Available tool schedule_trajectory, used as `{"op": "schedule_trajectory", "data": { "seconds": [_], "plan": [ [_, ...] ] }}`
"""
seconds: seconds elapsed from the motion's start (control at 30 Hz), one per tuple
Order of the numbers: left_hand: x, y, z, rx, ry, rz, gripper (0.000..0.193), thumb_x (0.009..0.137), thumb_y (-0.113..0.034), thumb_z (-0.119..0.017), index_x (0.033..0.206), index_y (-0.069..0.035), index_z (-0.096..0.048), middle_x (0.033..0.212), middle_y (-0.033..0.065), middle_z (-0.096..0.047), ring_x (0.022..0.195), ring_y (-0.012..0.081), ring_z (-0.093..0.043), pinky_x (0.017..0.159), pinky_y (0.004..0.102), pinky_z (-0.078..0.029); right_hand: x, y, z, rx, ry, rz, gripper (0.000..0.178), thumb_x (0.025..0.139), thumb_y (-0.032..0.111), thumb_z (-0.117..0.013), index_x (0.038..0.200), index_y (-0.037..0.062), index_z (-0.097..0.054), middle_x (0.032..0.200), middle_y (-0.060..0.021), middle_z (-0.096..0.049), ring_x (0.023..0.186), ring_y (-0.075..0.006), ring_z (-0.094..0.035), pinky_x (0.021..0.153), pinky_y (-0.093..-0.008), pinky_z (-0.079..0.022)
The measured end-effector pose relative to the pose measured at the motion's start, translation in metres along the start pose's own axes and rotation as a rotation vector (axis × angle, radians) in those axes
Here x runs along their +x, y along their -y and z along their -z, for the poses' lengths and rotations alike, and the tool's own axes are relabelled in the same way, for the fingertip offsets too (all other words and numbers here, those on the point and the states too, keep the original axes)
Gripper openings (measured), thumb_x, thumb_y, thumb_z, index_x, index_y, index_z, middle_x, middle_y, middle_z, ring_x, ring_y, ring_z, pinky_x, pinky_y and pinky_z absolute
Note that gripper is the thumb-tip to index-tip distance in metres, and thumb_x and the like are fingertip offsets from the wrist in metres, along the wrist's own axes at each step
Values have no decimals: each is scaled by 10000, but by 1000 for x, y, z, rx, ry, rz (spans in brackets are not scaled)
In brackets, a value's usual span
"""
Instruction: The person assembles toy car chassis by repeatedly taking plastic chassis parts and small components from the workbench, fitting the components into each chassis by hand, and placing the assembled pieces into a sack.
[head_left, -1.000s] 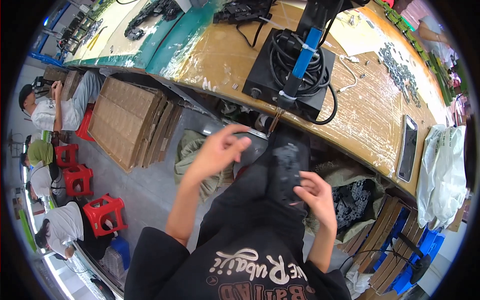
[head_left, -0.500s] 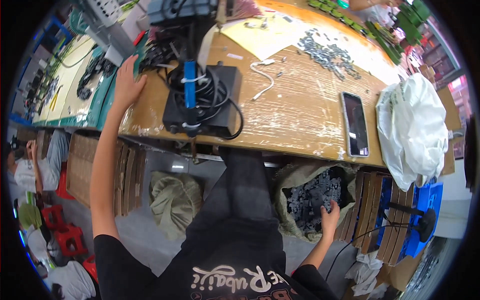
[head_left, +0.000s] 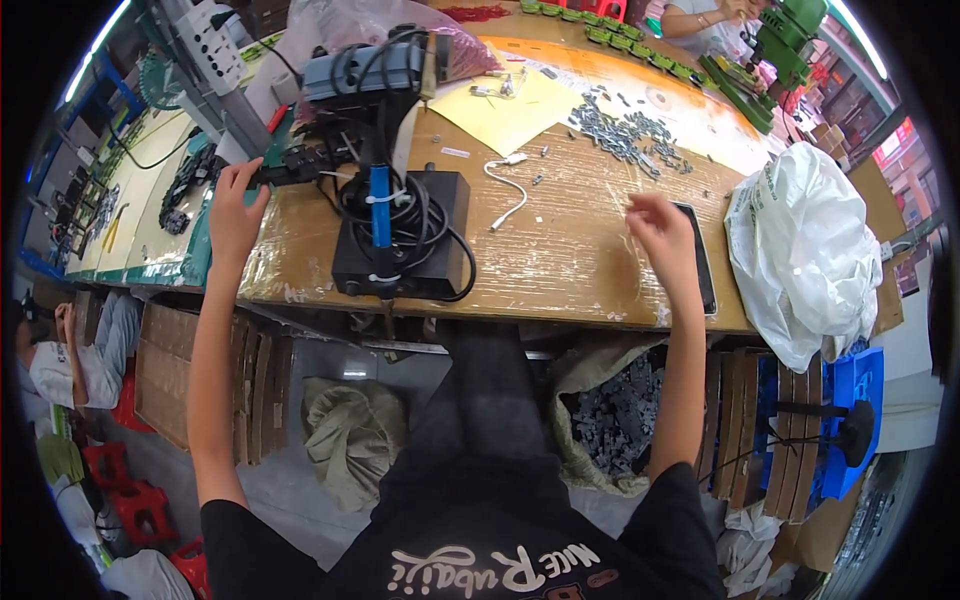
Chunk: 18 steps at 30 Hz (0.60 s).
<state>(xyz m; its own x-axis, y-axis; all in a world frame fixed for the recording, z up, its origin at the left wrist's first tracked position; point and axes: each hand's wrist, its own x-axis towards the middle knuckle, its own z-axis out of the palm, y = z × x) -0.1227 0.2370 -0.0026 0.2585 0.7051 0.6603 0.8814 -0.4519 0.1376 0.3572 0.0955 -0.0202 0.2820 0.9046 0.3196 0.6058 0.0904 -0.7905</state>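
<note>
My left hand (head_left: 236, 222) is at the left of the table, fingers stretched out and thumb apart, its fingertips beside dark plastic parts (head_left: 298, 166). To its right stands a black box-shaped device (head_left: 455, 215) with coiled black cable and a blue upright piece (head_left: 380, 205). My right hand (head_left: 662, 240) hovers over the right of the table, fingers loosely bent, with nothing visible in it. Just behind that hand lies a phone (head_left: 706, 285), partly hidden by my wrist. Small grey parts (head_left: 625, 135) lie scattered farther back. An open sack (head_left: 580, 455) of dark grey pieces stands below the table edge, under my right forearm.
A white plastic bag (head_left: 800, 250) sits at the table's right end. A white cable (head_left: 515, 200) and a yellow sheet (head_left: 490, 115) lie mid-table. Below are a tied sack (head_left: 350, 440), stacked trays (head_left: 775, 440) and a blue crate (head_left: 855, 420). Another person's hand (head_left: 735, 10) is at the back right.
My right hand has risen out of the sack of grey pieces and moved up over the table near the phone. My left hand stays at the left by the dark parts; the view has shifted slightly.
</note>
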Motion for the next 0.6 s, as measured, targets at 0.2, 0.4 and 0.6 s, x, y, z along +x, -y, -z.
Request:
{"op": "schedule_trajectory", "data": {
  "seconds": [0.2, 0.4, 0.6],
  "plan": [
    [-44, -11, 41, 84, -123, -33, 412, 690, -20, -610, 1092, -91, -551, 1011, 102, -512, 963, 276, -499, 826, 333, -408, 87, -52, -40, -559, -285, 184, 207, 749, 79, -557, 932, -17, -571, 897, -191, -568, 839, -346, -554, 733, -396, -447],
    [-111, -9, 63, -540, -326, 509, 207, 784, -65, -616, 976, -6, -563, 921, 45, -539, 816, 123, -530, 731, 238, -427, 124, -72, -43, -630, -178, 130, 95, 687, 48, -582, 762, -7, -604, 798, -208, -591, 801, -347, -568, 711, -395, -447],
    [-131, -17, 35, -737, -338, 640, 172, 794, -64, -629, 936, 0, -555, 896, 18, -544, 811, 67, -512, 699, 197, -420, 140, -75, -36, -710, 74, 66, 122, 713, 50, -474, 791, -9, -548, 797, -231, -575, 791, -393, -553, 677, -443, -432]
  ]
}}
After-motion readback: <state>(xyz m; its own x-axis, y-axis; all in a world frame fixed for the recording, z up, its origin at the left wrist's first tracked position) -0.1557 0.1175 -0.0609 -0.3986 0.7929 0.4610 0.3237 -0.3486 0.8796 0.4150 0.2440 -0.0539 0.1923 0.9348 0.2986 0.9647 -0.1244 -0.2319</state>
